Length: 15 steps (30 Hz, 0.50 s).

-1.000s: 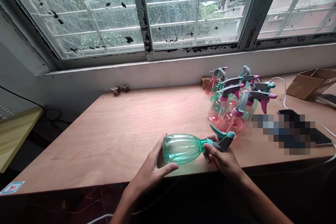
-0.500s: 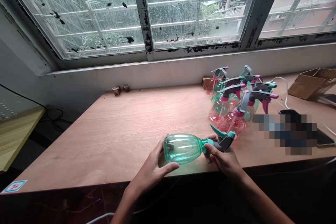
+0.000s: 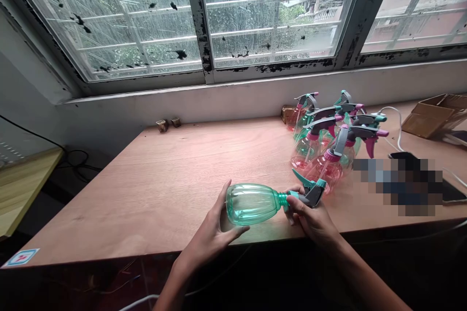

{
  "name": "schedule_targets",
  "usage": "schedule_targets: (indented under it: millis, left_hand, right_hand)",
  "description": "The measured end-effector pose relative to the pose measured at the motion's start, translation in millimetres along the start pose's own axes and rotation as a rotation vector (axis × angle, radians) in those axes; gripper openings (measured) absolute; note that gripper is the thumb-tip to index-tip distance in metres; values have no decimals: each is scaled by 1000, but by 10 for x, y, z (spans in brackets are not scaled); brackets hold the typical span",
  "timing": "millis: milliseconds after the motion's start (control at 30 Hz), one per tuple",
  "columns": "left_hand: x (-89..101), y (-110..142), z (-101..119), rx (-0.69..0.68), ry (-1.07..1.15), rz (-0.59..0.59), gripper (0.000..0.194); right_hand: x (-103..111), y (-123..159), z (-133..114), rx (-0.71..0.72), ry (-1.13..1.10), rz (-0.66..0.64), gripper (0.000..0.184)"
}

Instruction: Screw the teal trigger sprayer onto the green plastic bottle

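Note:
A clear green spray bottle [image 3: 252,204] lies on its side in the air over the table's front edge, its base toward the left. My left hand [image 3: 215,228] cups the base end, with the thumb below and the fingers behind. At the neck, the fingers and thumb of my right hand [image 3: 310,216] close around the light green collar [image 3: 292,200]. The grey spray head [image 3: 314,194] with its green trigger points right, beyond that hand. Ridges of the bottle's neck show beside the collar. Part of the right fingers is hidden behind the collar.
Several pink and green spray bottles [image 3: 326,167] stand close together just beyond my right hand. Farther right are a cardboard box [image 3: 425,119], a white cable and a dark phone [image 3: 452,190], beside a blurred patch. Two small brownish blocks [image 3: 162,125] sit at the back left.
The bottle body has shifted slightly left and up. The fingers of my left hand have straightened a little at its base. My right hand stays at the collar.

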<state>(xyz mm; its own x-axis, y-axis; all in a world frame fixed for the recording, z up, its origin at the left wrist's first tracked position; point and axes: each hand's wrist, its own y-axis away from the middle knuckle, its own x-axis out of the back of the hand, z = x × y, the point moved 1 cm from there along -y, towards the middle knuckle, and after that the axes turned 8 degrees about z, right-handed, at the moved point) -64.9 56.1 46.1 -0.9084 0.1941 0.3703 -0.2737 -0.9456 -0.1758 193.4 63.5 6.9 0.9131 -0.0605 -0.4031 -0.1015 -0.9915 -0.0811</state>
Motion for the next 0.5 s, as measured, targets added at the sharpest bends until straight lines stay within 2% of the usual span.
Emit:
schedule_targets:
  millis: [133, 233, 333, 500]
  left_hand:
    - [1, 22, 45, 66, 20, 2, 105]
    - [21, 44, 39, 123, 141, -22, 111]
    - [43, 47, 22, 139, 226, -53, 104]
    - [51, 23, 33, 96, 170, -17, 93]
  right_hand:
    - [-18, 25, -3, 12, 14, 13, 31]
    - [-20, 40, 0, 23, 47, 5, 32]
    - [-20, 52, 0, 17, 73, -10, 34]
    - [-15, 57, 5, 14, 86, 11, 37]
